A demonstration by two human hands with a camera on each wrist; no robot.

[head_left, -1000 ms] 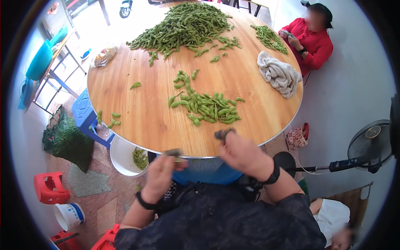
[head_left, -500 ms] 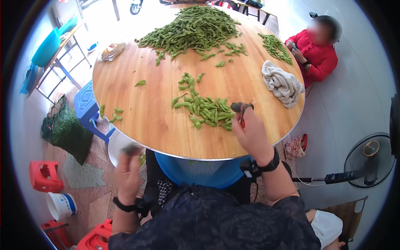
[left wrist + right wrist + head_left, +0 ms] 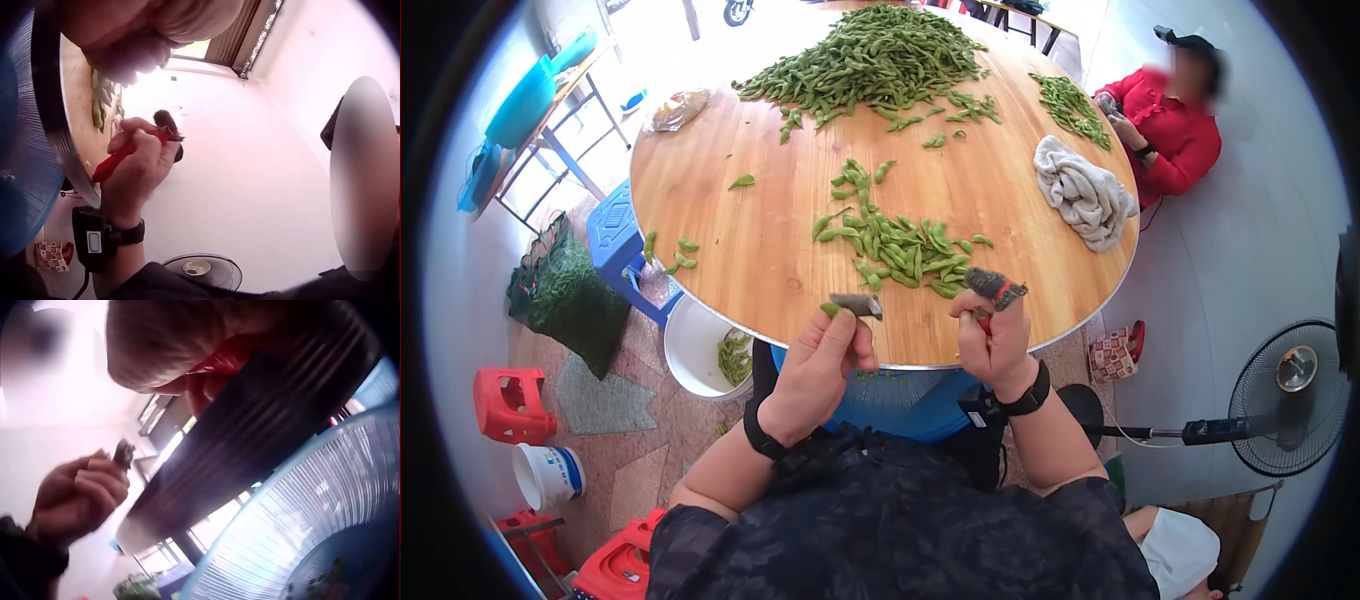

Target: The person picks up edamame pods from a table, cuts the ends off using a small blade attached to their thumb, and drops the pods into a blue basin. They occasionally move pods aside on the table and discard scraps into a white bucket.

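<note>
In the head view my left hand (image 3: pixel 808 368) is at the table's near edge, pinching a green soybean pod (image 3: pixel 830 309) between thumb and fingers. A grey cover (image 3: pixel 857 305) wraps one of its fingertips. To its right, my right hand (image 3: pixel 995 350) curls round a red-handled tool (image 3: pixel 119 161), whose working end is mostly hidden by the fingers. A dark grey cover (image 3: pixel 992 287) with a red band sits on that hand's forefinger. Just beyond both hands lies a small heap of green pods (image 3: pixel 910 250) on the round wooden table (image 3: pixel 730 250).
A large pod pile (image 3: pixel 865 65) stands at the far side, with a crumpled cloth (image 3: pixel 1085 195) on the right. Below the near edge are a blue basin (image 3: pixel 880 405) and a white bucket (image 3: pixel 690 360) holding some pods. A fan (image 3: pixel 1288 390) and a person in red (image 3: pixel 1185 150) are rightward.
My left hand has swung from over the white bucket back to the table edge, now with a pod. My right hand has drawn back from the small heap toward me.
</note>
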